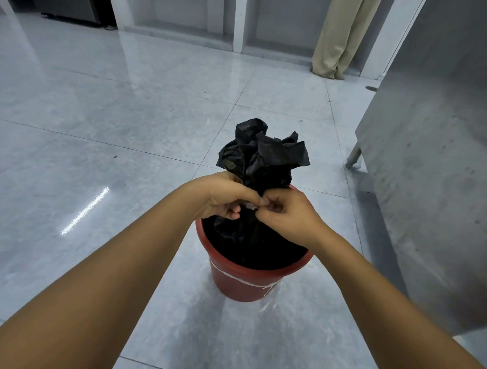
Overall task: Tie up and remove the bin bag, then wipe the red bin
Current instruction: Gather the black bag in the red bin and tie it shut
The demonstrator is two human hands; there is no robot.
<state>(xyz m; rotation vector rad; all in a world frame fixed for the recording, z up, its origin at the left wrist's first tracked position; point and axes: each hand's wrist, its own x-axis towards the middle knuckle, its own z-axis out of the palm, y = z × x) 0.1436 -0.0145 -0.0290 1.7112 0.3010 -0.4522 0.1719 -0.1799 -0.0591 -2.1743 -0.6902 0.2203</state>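
A red bin (243, 283) stands on the tiled floor in the middle of the view, with white streaks on its side. Inside it sits a black bin bag (261, 157) whose top is gathered into a neck and sticks up crumpled above the rim. My left hand (226, 196) and my right hand (287, 215) meet at the bag's neck, just above the bin. Both pinch something small and pale at the neck; I cannot tell what it is. The bag's lower part fills the bin's mouth.
A tall grey metal cabinet (436, 152) on a leg stands close to the right of the bin. Beige curtains (341, 38) hang at the back right, and a dark unit (72, 4) is at the far left. Glossy grey floor tiles (115, 111) stretch left and ahead.
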